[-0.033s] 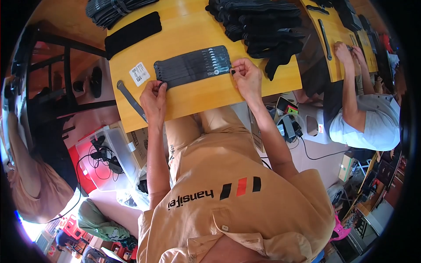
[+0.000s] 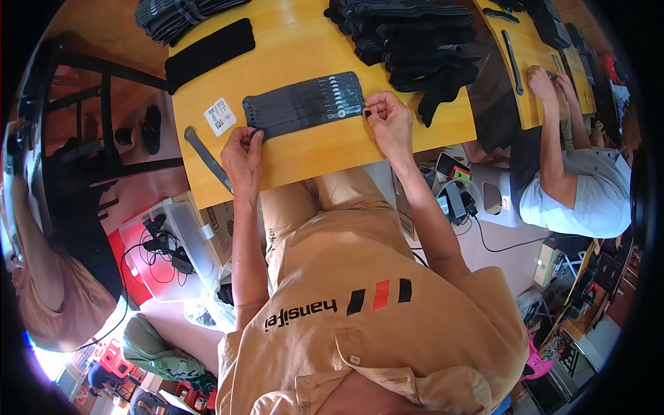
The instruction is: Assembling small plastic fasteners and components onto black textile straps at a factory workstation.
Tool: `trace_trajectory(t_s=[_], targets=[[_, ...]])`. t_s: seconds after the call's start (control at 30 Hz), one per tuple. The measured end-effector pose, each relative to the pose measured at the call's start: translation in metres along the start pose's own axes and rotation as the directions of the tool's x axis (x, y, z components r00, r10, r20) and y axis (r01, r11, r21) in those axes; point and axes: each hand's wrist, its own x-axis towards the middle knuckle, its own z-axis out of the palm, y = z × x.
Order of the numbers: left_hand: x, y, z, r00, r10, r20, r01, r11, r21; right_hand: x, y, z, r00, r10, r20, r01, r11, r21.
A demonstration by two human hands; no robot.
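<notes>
A row of dark grey straps (image 2: 297,105), overlapped side by side with pale marks near their right ends, lies flat on the yellow table (image 2: 304,160). My left hand (image 2: 243,152) pinches the near left corner of the row between thumb and fingers. At the right end, my right hand (image 2: 391,124) is closed on the nearest strap, with a small black tip showing between its fingers. A single loose dark strap (image 2: 206,158) rests left of my left hand. Beside the row lies a white printed label (image 2: 220,116).
A folded black fabric piece (image 2: 211,55) lies at the far left, behind it a bundle of dark straps (image 2: 176,17). Heaped black straps (image 2: 408,48) cover the far right. To the right, a co-worker's hands (image 2: 550,83) work at another table. A clear bin with cables (image 2: 166,252) stands below left.
</notes>
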Motion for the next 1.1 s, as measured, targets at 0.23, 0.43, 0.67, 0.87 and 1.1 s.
trace_trajectory(t_s=[0.23,0.43,0.67,0.87,1.1], targets=[[-0.001,0.001,0.000,1.000,-0.023,0.006,0.022,1.000,0.016,-0.002,-0.010,0.001,0.998,0.014,-0.053,-0.015,1.000,-0.007],[-0.002,0.001,0.001,1.000,0.007,-0.016,-0.005,0.997,0.081,-0.002,-0.006,0.003,0.998,0.005,-0.061,-0.004,1.000,0.015],[-0.001,0.002,0.002,0.997,0.062,-0.038,-0.056,0.988,0.145,-0.002,-0.008,0.003,0.996,-0.025,-0.084,0.018,0.996,-0.085],[0.001,0.003,0.001,0.997,0.065,-0.050,-0.056,0.984,0.172,-0.001,-0.010,0.006,0.988,-0.108,-0.107,0.089,0.981,-0.170],[0.001,0.008,0.002,0.996,0.064,-0.055,-0.051,0.975,0.214,0.000,-0.007,0.005,0.988,-0.115,-0.102,0.098,0.982,-0.160]])
